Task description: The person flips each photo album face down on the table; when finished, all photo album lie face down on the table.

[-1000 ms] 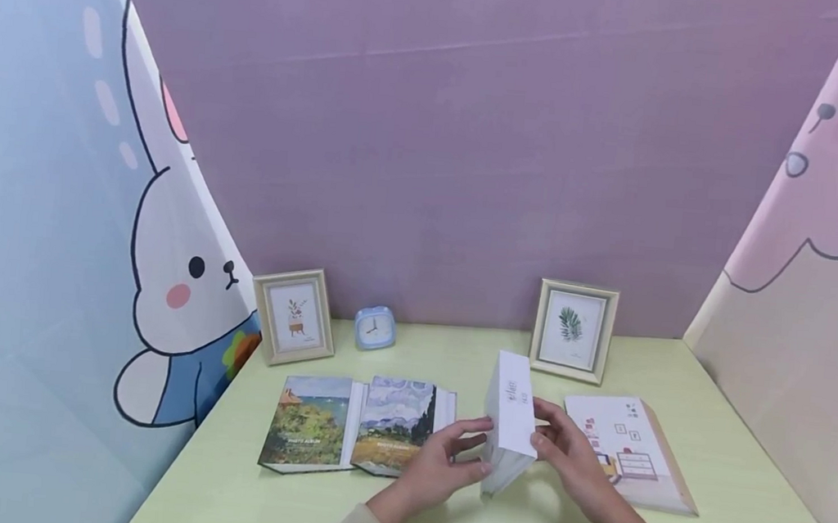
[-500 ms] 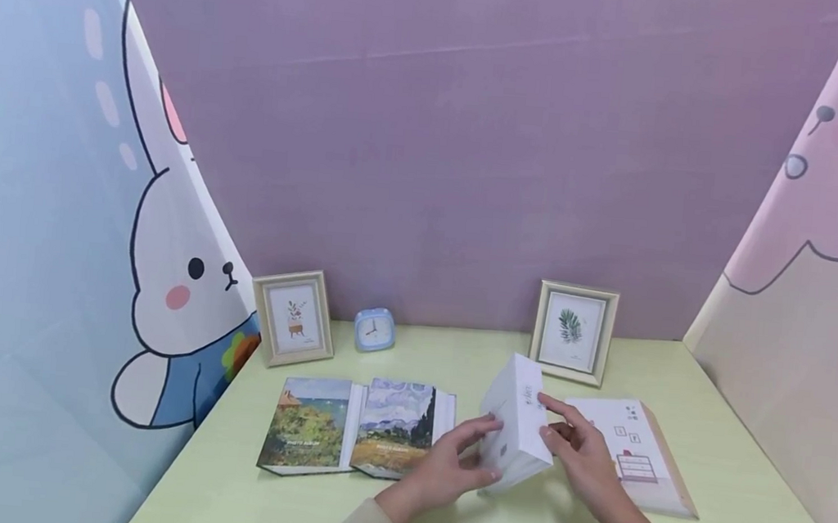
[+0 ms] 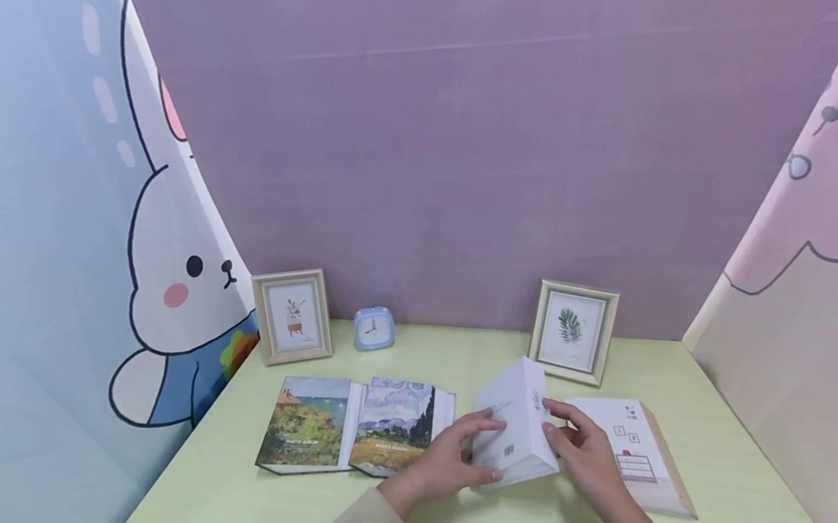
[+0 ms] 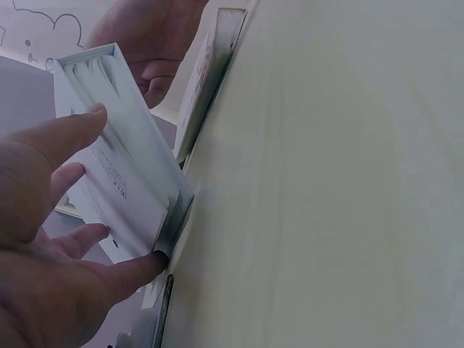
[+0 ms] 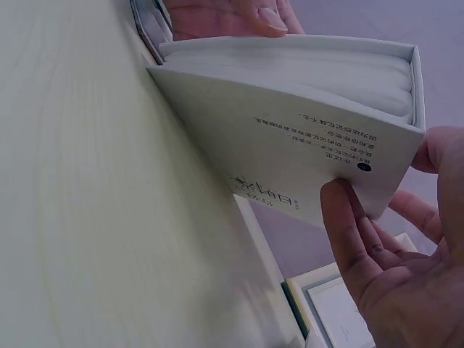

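Observation:
Both hands hold a thick white photo album (image 3: 512,429), tilted, its spine toward the right and a barcoded cover facing up to the left. My left hand (image 3: 448,457) grips the album's left side, with spread fingers on that cover and the thumb lower down by the near edge. At the spine side, my right hand (image 3: 585,447) holds the album with thumb and fingers. In the right wrist view, the album's other cover (image 5: 290,138) carries printed text, and layered page sleeves (image 5: 304,69) show at its end. Its lower edge hangs close over the table.
Two photo albums with painted covers, a seaside one (image 3: 308,425) and a field one (image 3: 394,428), lie on the left. An illustrated album (image 3: 642,468) lies on the right. Behind stand a plant-pot picture frame (image 3: 292,317), a blue clock (image 3: 373,328) and a leaf picture frame (image 3: 573,333).
The white album has turned from nearly edge-on, bringing its barcoded cover into sight and its spine rightward. My right hand has shifted slightly right with it; the other things stay put.

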Demonstrator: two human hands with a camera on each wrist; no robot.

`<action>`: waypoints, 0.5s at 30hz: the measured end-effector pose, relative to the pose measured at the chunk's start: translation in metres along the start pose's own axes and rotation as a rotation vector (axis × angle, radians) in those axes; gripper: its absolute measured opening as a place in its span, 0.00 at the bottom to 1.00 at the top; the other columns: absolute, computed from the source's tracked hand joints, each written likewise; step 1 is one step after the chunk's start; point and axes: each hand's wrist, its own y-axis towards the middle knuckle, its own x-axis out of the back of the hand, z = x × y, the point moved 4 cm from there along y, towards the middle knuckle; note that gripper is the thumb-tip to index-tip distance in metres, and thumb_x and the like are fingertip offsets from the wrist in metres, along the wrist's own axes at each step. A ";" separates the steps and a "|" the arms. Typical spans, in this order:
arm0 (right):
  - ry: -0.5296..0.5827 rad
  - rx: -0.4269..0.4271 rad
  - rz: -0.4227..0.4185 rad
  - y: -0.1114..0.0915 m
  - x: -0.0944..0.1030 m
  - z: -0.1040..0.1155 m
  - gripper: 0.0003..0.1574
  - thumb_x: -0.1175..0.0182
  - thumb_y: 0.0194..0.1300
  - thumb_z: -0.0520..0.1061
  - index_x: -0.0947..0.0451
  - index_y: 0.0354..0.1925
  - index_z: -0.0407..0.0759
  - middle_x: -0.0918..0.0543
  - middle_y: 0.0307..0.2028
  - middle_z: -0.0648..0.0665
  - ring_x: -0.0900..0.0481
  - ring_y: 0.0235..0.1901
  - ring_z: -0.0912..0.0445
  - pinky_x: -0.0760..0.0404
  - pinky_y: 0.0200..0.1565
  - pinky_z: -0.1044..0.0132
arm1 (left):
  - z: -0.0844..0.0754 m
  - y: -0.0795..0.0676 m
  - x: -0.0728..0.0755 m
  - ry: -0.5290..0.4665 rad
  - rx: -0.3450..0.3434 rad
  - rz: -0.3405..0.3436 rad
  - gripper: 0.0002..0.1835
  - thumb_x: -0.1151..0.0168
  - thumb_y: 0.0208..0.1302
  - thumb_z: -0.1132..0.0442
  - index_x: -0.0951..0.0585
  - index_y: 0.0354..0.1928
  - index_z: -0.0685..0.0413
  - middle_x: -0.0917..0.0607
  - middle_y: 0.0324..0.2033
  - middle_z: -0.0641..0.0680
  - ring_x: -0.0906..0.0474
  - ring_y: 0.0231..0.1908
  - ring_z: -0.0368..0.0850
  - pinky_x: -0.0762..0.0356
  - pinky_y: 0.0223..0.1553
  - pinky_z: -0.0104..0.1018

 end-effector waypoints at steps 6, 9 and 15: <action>-0.038 -0.026 -0.025 0.001 0.002 -0.001 0.23 0.35 0.74 0.40 0.21 0.64 0.37 0.16 0.52 0.31 0.13 0.38 0.56 0.12 0.35 0.63 | -0.002 0.001 0.001 0.016 0.005 0.007 0.38 0.21 0.55 0.69 0.21 0.69 0.40 0.39 0.80 0.54 0.42 0.76 0.65 0.27 0.68 0.48; -0.059 -0.036 -0.033 0.002 0.003 -0.003 0.22 0.35 0.74 0.41 0.21 0.63 0.37 0.15 0.50 0.32 0.13 0.37 0.56 0.13 0.35 0.64 | -0.001 0.001 0.002 0.023 0.015 0.012 0.39 0.21 0.55 0.70 0.21 0.69 0.41 0.41 0.80 0.56 0.40 0.76 0.66 0.24 0.65 0.44; -0.077 -0.101 -0.042 0.003 0.004 -0.006 0.22 0.34 0.74 0.44 0.20 0.62 0.38 0.12 0.42 0.38 0.13 0.35 0.56 0.14 0.32 0.64 | 0.002 0.003 0.004 0.079 0.035 -0.001 0.37 0.19 0.54 0.68 0.19 0.68 0.43 0.39 0.79 0.56 0.41 0.76 0.63 0.24 0.65 0.39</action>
